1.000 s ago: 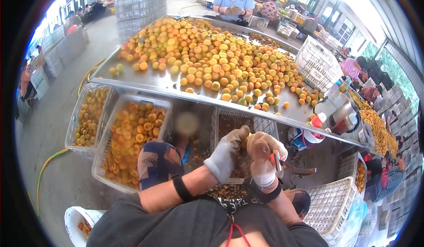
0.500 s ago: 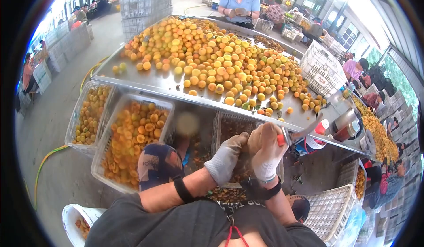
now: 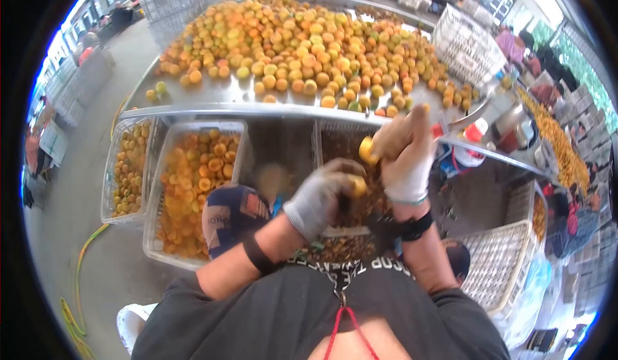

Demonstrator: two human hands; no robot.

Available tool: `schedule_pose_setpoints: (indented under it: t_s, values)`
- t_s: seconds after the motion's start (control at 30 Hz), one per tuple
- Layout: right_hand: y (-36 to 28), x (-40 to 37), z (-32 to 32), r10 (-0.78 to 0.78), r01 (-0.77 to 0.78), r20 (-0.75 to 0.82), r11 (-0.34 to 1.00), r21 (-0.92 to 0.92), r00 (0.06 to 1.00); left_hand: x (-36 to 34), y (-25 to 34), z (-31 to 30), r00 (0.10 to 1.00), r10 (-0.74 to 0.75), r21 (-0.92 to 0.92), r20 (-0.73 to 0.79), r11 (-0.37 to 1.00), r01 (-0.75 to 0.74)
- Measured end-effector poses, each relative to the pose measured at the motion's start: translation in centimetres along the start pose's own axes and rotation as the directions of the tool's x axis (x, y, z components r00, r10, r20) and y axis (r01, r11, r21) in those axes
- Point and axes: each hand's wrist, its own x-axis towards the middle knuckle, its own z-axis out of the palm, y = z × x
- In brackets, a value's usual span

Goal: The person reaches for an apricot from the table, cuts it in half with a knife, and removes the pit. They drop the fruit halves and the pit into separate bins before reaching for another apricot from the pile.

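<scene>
My left hand (image 3: 322,196), in a pale work glove with soiled fingers, curls round a yellow-orange apricot piece (image 3: 356,186). To its right and higher up, my right hand (image 3: 407,157) is gloved too and closed round a knife (image 3: 468,119), whose red end shows beside the fist and whose curved blade points right. Another apricot piece (image 3: 367,151) sits at the left side of my right hand's fingers. Both hands are over a crate (image 3: 317,160) of dark scraps below the table's front edge. A heap of whole apricots (image 3: 309,57) covers much of the metal table (image 3: 222,96).
Left of my knee stand a crate of apricot halves (image 3: 239,142) and a crate of whole apricots (image 3: 108,192). A white crate (image 3: 467,47) rests at the table's right, near a red-capped bottle (image 3: 475,131). Another white crate (image 3: 496,266) is at my right.
My hands have moved apart, and apricot pieces now show at both. My right hand has risen with the knife. The view has tilted down.
</scene>
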Motion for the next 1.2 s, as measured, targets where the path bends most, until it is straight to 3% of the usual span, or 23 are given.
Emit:
schedule_pose_setpoints:
  t_s: [0.03, 0.07, 0.13, 0.17, 0.23, 0.27, 0.37, 0.4, 0.43, 0.53, 0.6, 0.63, 0.67, 0.7, 0.77, 0.93, 1.07, 1.17, 1.2]
  values:
    - [-0.4, 0.1, -0.3, -0.104, 0.104, 0.006, 0.993, -0.061, 0.995, 0.5, -0.1, -1.5, 1.000, 0.029, -0.008, -0.001, 1.000, -0.029]
    - [-1.7, -0.3, -0.6, -0.065, 0.064, 0.005, 0.973, -0.222, 0.998, 0.5, 0.1, -1.7, 1.000, 0.008, -0.003, -0.009, 1.000, -0.008]
    - [-2.8, -1.6, -0.4, 0.063, -0.090, -0.071, 0.875, -0.476, 0.995, 0.2, 0.9, -1.3, 0.980, 0.196, -0.085, -0.018, 0.977, -0.197]
    - [-3.1, -2.5, -0.8, 0.253, -0.204, -0.004, 0.770, -0.604, 0.967, 0.3, 0.8, -0.9, 0.981, 0.192, -0.081, -0.015, 0.978, -0.193]
    - [-2.4, -4.1, -0.2, 0.275, -0.080, 0.142, 0.662, -0.745, 0.951, 0.7, 0.3, 0.4, 0.900, 0.437, 0.045, 0.018, 0.898, -0.437]
    - [-1.6, -4.4, -0.7, 0.306, -0.087, 0.173, 0.679, -0.729, 0.936, 0.8, 0.4, 0.1, 0.900, 0.430, 0.237, 0.071, 0.869, -0.434]
    - [-2.1, -5.2, -1.9, 0.305, -0.181, 0.114, 0.782, -0.596, 0.945, 0.8, 0.8, 0.1, 0.927, 0.322, 0.293, 0.194, 0.883, -0.368]
    - [-3.3, -5.4, -1.7, 0.353, -0.239, 0.066, 0.749, -0.618, 0.933, 1.1, 1.6, 0.3, 0.957, 0.276, 0.572, 0.082, 0.773, -0.273]
    - [-3.6, -5.3, -1.5, 0.308, -0.193, 0.074, 0.746, -0.637, 0.948, 0.6, 2.6, 0.7, 0.995, 0.097, 0.516, -0.026, 0.854, -0.070]
    - [-3.6, -5.5, -1.5, 0.305, -0.205, 0.074, 0.781, -0.589, 0.949, 0.3, 2.3, 2.1, 0.997, 0.078, 0.529, -0.009, 0.846, -0.062]
    - [-3.2, -6.0, -1.3, 0.265, -0.173, 0.077, 0.797, -0.579, 0.961, 0.2, 1.6, 3.3, 0.989, 0.144, 0.309, -0.034, 0.943, -0.127]
    - [-2.9, -6.1, -1.4, 0.228, -0.143, 0.079, 0.808, -0.572, 0.970, 0.1, 1.6, 3.9, 0.988, 0.153, 0.310, -0.027, 0.941, -0.137]
    - [-2.3, -6.1, -1.8, 0.131, -0.027, 0.146, 0.826, -0.564, 0.981, -0.1, 1.7, 4.5, 0.992, 0.055, 0.178, -0.114, 0.983, -0.034]
    - [-2.1, -6.4, -2.1, 0.133, -0.027, 0.147, 0.823, -0.567, 0.980, -0.3, 1.7, 4.8, 0.980, -0.062, 0.030, -0.188, 0.997, 0.069]
    - [-2.1, -6.7, -2.0, 0.108, -0.008, 0.160, 0.850, -0.527, 0.981, 0.6, 0.9, 3.6, 0.983, -0.042, 0.084, -0.178, 0.995, 0.058]
    - [-1.2, -7.2, -2.8, 0.124, -0.008, 0.183, 0.847, -0.532, 0.975, -0.1, 0.4, 4.0, 0.972, -0.133, -0.096, -0.194, 0.989, 0.116]
    - [-1.2, -7.0, -2.6, 0.158, -0.038, 0.166, 0.827, -0.560, 0.973, -0.1, 0.4, 3.5, 0.974, -0.133, -0.120, -0.185, 0.986, 0.112]
    - [-1.7, -6.8, -2.0, 0.131, -0.031, 0.156, 0.852, -0.522, 0.979, 0.0, 0.8, 3.1, 0.986, -0.083, -0.058, -0.145, 0.995, 0.075]
    - [-1.9, -6.6, -2.3, 0.181, -0.085, 0.131, 0.843, -0.531, 0.975, 0.1, 1.0, 2.9, 0.993, -0.068, 0.047, -0.100, 0.996, 0.073]
